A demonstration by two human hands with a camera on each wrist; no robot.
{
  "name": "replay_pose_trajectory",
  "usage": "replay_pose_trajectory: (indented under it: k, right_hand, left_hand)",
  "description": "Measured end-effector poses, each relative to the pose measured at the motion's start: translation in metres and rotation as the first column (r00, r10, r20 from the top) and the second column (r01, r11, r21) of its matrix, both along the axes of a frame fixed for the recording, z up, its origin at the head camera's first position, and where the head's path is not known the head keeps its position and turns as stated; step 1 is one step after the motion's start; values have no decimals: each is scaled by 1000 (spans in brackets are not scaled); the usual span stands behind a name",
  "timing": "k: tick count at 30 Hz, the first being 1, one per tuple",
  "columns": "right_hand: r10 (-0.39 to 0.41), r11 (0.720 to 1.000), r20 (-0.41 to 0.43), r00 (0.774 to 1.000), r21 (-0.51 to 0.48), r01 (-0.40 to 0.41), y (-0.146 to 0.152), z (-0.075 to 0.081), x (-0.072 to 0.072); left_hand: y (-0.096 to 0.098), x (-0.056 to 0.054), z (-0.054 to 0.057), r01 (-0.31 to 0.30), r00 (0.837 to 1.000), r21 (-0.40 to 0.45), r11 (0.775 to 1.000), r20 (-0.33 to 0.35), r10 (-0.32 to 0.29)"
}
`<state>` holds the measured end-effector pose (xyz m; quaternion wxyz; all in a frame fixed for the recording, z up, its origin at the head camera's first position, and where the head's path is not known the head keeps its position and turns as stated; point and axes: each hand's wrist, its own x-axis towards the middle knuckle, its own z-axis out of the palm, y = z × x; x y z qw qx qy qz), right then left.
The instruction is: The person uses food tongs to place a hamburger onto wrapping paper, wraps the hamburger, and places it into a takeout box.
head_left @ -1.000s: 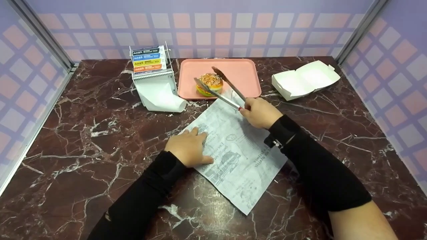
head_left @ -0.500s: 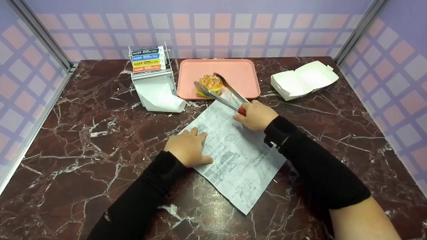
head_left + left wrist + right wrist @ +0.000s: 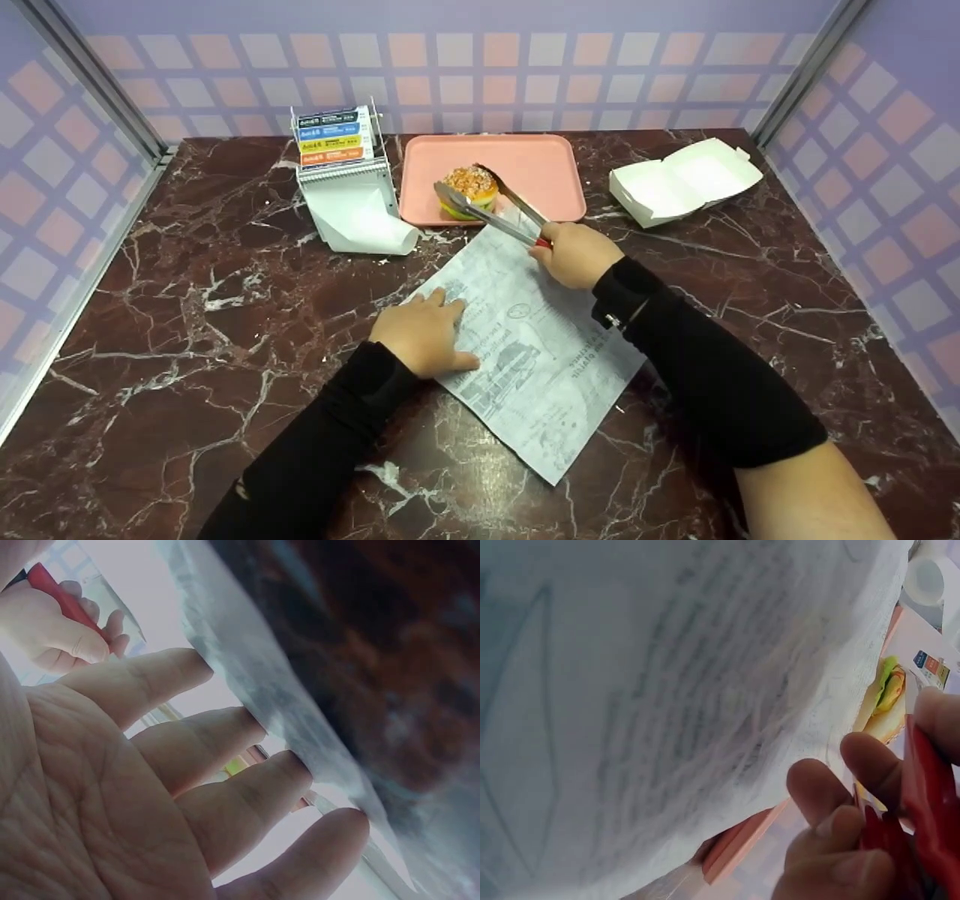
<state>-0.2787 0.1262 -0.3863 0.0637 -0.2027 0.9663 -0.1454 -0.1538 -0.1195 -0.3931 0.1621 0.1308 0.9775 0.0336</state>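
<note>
My right hand (image 3: 579, 253) grips a pair of metal tongs (image 3: 517, 204) by their red handles (image 3: 930, 802). The tong arms reach over the pink tray (image 3: 540, 165), one on either side of a seeded burger (image 3: 466, 187) lying near its front edge. With fingers spread, my left hand (image 3: 420, 330) rests on the left edge of a printed sheet of wrapping paper (image 3: 540, 352). In the left wrist view the fingertips (image 3: 337, 832) touch the paper's edge. The sheet lies cornerwise, its far corner overlapping the tray's front rim.
An open white burger box (image 3: 682, 184) stands at the back right. Left of the tray is a wire rack (image 3: 341, 169) holding several coloured small boxes (image 3: 330, 135), with a white paper cone (image 3: 375, 225) in front. Tiled panels enclose the dark marbled table (image 3: 225, 322).
The right hand has shifted slightly left, and the tongs' tips have come closer together around the burger. The left hand and the paper stay in place.
</note>
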Motion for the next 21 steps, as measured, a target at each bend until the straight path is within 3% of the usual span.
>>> replay_pose_trajectory:
  k: [6, 12, 21]
  right_hand:
    - [-2, 998, 17, 1000, -62, 3, 19, 12, 6]
    - [71, 995, 4, 997, -74, -70, 67, 26, 28]
    - [216, 976, -34, 976, -4, -216, 120, 16, 66]
  left_hand:
    - [-2, -1, 1, 1, 1000, 5, 1000, 6, -1]
    - [-8, -9, 1, -20, 999, -2, 1000, 27, 20]
    - [-18, -29, 2, -57, 997, 19, 998, 48, 56]
